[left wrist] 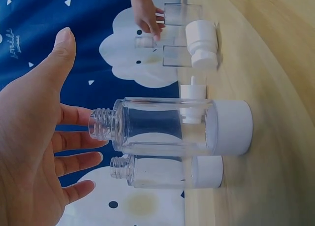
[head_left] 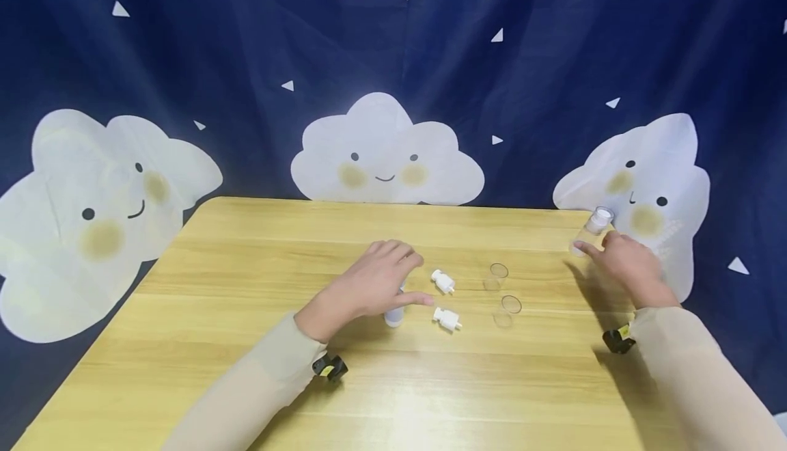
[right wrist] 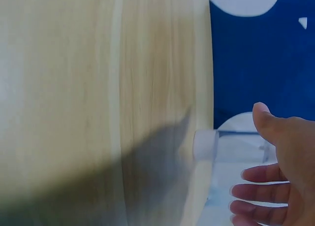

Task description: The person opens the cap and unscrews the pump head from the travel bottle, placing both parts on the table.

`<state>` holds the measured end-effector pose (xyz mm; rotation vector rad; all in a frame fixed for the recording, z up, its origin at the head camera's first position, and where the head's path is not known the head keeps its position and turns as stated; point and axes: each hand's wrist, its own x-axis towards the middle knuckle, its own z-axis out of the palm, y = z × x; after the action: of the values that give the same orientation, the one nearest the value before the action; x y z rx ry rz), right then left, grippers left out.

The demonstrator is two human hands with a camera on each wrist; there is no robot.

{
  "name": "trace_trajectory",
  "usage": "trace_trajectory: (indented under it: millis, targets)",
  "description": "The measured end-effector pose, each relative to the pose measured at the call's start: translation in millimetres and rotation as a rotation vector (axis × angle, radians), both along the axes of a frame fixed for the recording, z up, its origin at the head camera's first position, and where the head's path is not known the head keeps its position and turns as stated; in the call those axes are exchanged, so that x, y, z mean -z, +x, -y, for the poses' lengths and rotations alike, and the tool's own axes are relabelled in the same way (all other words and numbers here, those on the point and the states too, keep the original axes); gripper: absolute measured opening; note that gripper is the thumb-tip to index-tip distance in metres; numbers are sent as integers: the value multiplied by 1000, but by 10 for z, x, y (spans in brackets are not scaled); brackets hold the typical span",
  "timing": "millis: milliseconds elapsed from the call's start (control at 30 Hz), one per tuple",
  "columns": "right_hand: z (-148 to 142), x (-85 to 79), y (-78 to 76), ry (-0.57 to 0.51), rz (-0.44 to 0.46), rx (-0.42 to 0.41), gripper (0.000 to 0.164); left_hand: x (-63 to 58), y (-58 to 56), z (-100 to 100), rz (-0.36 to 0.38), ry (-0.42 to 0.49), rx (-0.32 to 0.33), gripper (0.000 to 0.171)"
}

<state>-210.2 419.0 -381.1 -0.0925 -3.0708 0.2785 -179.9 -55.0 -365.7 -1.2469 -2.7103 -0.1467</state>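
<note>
The left hand (head_left: pixel 371 283) was stretched wide, thumb well apart from its fingers, and nothing was gripped in it! Right beside it, two clear bottles stood upright on the wooden table (head_left: pixel 492 386): the near bottle (left wrist: pixel 167 127) and the far bottle (left wrist: pixel 162 172), each on a white base with a bare threaded neck. Fingertips showed behind the near one's neck; whether they touched, you couldn't tell.

Over to the far right, and there was the right hand (head_left: pixel 636 268), thumb and fingers parted around a third bottle (head_left: pixel 591 231), also clear and white-based, upright by the table's far edge. No firm hold showed; contact couldn't be made out.

And between the hands? Two white pump heads lay on their sides, the far pump head (head_left: pixel 443 281) and the near pump head (head_left: pixel 447 319). Just right of them stood two see-through caps, dark rims up: the far cap (head_left: pixel 494 277) and the near cap (head_left: pixel 507 311). Behind it all hung a blue curtain (head_left: pixel 344 34) with smiling clouds!
</note>
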Motion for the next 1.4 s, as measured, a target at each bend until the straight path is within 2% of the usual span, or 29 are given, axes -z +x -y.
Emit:
trace_trajectory:
  millis: [200,433,533,733,867,1400]
  targets:
    - [-104,-36,-49,-26,69,60,91,-38,-38,-62,-2,-8,0,85]
    - [-178,-18,-158,-72,71,105,93,-83,-65,-116,-5,-17,-16,84]
    - [-181,-6,-199,-84,63,88,93,-101,-66,-152,14,-27,-23,84]
    - [-155,45,-271,-111,0,16,75,-118,-72,-230,37,-42,-27,86]
    - [-144,58,-281,-121,-32,0,70,-123,-82,-286,32,-47,-28,87]
    - [-139,1,-194,-141,35,-26,66,-150,-99,-587,48,-68,-6,91]
